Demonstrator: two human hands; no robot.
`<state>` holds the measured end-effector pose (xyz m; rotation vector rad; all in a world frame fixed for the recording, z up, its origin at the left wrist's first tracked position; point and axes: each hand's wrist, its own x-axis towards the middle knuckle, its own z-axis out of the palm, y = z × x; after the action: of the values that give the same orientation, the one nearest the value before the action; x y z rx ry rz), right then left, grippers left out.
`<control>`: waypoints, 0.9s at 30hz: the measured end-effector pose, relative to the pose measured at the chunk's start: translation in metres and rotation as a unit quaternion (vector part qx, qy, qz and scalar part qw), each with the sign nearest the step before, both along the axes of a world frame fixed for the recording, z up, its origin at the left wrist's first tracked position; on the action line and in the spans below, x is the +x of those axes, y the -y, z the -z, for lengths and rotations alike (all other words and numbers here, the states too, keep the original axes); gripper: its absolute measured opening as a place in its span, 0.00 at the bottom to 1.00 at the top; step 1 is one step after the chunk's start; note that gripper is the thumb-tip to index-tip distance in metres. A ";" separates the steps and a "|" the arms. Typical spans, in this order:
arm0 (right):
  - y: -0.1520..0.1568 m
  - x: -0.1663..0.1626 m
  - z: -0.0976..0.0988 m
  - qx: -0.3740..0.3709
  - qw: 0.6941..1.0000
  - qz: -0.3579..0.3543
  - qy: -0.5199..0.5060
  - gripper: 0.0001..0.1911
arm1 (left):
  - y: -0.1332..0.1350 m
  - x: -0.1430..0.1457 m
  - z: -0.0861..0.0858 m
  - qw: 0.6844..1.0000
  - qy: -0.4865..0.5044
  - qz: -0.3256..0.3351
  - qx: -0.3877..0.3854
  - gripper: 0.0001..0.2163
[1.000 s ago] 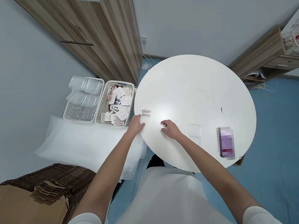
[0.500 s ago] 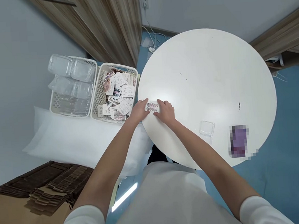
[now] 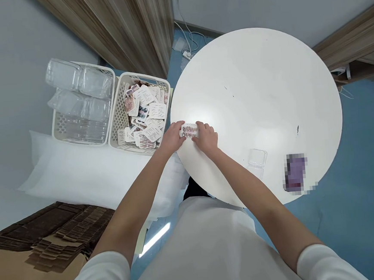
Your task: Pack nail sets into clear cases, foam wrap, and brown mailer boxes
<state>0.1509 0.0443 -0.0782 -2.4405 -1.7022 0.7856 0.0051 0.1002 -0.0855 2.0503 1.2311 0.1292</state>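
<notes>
Between my two hands is a small white card of press-on nails (image 3: 189, 130), with two rows of shiny pinkish nails facing up. My left hand (image 3: 173, 138) pinches its left end between thumb and fingers. At the right end, my right hand (image 3: 207, 137) grips it the same way. The card is at the left side of the white round table (image 3: 259, 74); whether it touches the surface I cannot tell. Farther right, beside my right forearm, an open clear plastic case (image 3: 257, 157) lies on the table, its lower part partly hidden by the arm.
Left of the table, a white basket (image 3: 116, 115) holds many similar cards. Another basket (image 3: 58, 126) beside it is stacked with clear plastic packs (image 3: 90, 128). White wrapping (image 3: 89, 173) lies before them, near flattened cardboard (image 3: 49, 250). A blurred purple object (image 3: 295, 172) is at the table's right.
The view has shifted slightly, so the baskets and table sit a little higher and farther left. Both hands keep hold of the card, which looks tilted slightly differently.
</notes>
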 end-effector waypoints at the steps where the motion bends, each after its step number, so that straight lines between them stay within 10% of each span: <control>1: 0.002 -0.001 0.001 0.009 1.000 -0.001 -0.004 0.29 | 0.003 0.000 0.000 1.000 0.002 -0.001 0.011 0.25; 13: 0.044 0.028 0.004 0.104 0.977 -0.076 -0.169 0.38 | 0.033 0.003 -0.011 0.998 0.044 0.026 0.021 0.30; 27: 0.206 0.114 -0.040 0.122 0.962 0.031 -0.244 0.34 | 0.159 0.082 -0.060 0.983 0.057 0.176 -0.011 0.33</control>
<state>0.2644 -0.1621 -0.0380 -1.9204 -1.4298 0.9980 0.0868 -0.0590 -0.0258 2.1739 0.7828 0.0641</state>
